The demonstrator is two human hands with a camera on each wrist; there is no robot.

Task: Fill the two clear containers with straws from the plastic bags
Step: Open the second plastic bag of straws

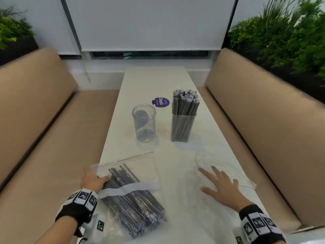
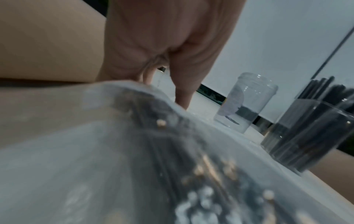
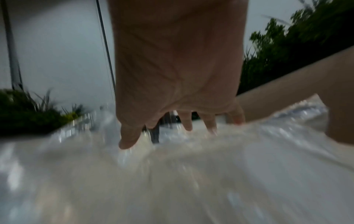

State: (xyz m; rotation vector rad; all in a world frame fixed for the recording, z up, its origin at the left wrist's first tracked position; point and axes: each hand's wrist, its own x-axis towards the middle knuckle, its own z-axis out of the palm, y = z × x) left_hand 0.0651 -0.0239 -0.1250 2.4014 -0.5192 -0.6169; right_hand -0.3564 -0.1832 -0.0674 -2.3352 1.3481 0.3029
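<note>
Square container [image 1: 182,120] stands packed with straws; round container [image 1: 144,123] beside it empty, so half done by my reckoning; left hand [image 1: 94,180] grips the full straw bag [image 1: 133,196] at its near-left edge; right hand [image 1: 221,186] lies flat, fingers spread, on the emptied bag [image 1: 244,175]; next, I judge, open the full bag and draw straws for the round container.

1. Long white rectangular table [image 1: 154,81], the landmark.
2. Round purple sticker [image 1: 161,102] lies flat on the table's far half.
3. Tan padded benches [image 1: 44,120] flank the table.
4. Green leafy plants [image 1: 281,37] behind the benches.
</note>
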